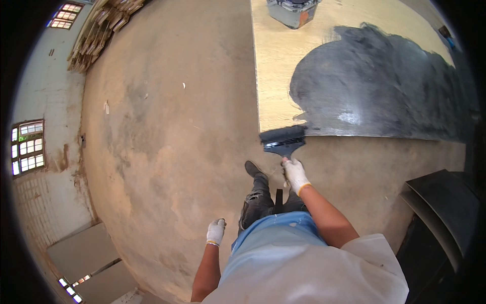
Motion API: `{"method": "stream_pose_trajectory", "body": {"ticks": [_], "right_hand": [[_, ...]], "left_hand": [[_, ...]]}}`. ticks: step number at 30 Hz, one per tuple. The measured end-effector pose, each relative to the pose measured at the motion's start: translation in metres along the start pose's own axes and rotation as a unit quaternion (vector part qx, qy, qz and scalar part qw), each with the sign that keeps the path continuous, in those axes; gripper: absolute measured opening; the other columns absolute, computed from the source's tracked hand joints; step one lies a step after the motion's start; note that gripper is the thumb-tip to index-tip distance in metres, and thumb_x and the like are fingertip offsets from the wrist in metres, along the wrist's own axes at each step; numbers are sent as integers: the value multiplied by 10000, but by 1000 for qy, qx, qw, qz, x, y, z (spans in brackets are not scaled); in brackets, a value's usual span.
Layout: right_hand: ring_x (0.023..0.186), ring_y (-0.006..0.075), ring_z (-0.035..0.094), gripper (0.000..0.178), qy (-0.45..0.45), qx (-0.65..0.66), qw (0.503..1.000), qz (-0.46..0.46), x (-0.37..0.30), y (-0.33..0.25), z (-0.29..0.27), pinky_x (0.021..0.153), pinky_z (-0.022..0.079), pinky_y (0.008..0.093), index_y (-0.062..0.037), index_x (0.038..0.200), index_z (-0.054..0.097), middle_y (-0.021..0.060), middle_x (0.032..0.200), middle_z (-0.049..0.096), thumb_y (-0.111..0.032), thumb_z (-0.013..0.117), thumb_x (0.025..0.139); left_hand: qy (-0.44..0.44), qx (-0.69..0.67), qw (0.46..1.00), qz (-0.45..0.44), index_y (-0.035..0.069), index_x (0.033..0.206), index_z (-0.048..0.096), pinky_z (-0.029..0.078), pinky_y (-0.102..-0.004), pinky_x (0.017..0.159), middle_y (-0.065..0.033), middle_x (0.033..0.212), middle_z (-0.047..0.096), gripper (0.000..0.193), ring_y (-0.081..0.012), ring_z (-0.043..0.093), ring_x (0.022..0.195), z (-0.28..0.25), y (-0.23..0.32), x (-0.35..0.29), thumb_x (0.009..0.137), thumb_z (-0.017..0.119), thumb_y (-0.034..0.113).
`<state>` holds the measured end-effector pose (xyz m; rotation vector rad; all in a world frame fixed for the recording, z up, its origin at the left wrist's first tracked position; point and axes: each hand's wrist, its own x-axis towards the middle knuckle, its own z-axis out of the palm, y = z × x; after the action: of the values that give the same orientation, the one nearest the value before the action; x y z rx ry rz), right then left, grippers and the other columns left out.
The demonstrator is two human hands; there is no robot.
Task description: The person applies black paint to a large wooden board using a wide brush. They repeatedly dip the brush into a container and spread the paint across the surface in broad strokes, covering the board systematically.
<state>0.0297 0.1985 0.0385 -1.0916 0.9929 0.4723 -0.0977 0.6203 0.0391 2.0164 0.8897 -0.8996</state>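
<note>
My right hand (295,174), in a white knit glove, is closed around the handle of a wide paint brush (283,141). Its head is broad and black, loaded with dark paint, and lies at the near left corner of a pale wooden board (276,66). Dark grey-black wet paint (374,81) covers much of the board's middle and right side in swirling strokes. Low at my left side hangs my left hand (215,232), gloved in white with darkened fingertips. Its fingers are curled in and nothing shows in them.
A grey paint-smeared tub (293,12) stands on the board's far left part. Dark panels (440,213) are stacked at the right. Wooden pieces (101,30) lean by the far left wall, which has barred windows (28,147). Small scraps (106,107) lie on the stained concrete floor.
</note>
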Motion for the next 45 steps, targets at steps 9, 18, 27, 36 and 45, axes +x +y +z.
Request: {"method": "stream_pose_trajectory", "body": {"ticks": [9,18,27,36,45], "right_hand": [[544,161,551,318,-27,-62,997,-27,15,-17,-19,400,458,352,-23,1038,604,35,748,578,-336,610,987],[563,177,552,332,65,-114,990,-46,36,-118,-156,425,459,348,-76,1086,618,40,746,588,-378,665,956],[1135,422,630,561,130,-472,862,-135,31,-67,-132,972,482,472,6,1325,577,299,1201,650,-435,527,981],[1219,464,568,554,82,-361,929,-21,23,-158,-63,1032,444,485,7,1335,562,343,1250,607,-425,485,998],[617,311,662,498,141,-429,877,-164,93,-120,-63,628,524,440,63,1092,625,216,792,665,-415,546,979]], "left_hand": [[5,52,999,-10,-33,1111,715,534,-328,782,-117,940,747,442,-188,690,843,2,1,0,933,553,338],[28,-23,999,2,-35,1127,703,529,-321,768,-112,953,746,437,-180,681,835,24,13,-13,939,556,331],[46,-47,997,-40,-33,1063,725,530,-335,707,-106,828,732,432,-183,675,745,73,-49,-33,921,557,339],[25,-78,994,-71,-30,1069,722,516,-331,665,-83,802,708,413,-163,641,708,119,-52,-53,927,565,324],[39,-123,989,-77,-30,1028,704,495,-301,586,-89,811,702,323,-152,613,644,99,-51,-33,942,562,248]]}}
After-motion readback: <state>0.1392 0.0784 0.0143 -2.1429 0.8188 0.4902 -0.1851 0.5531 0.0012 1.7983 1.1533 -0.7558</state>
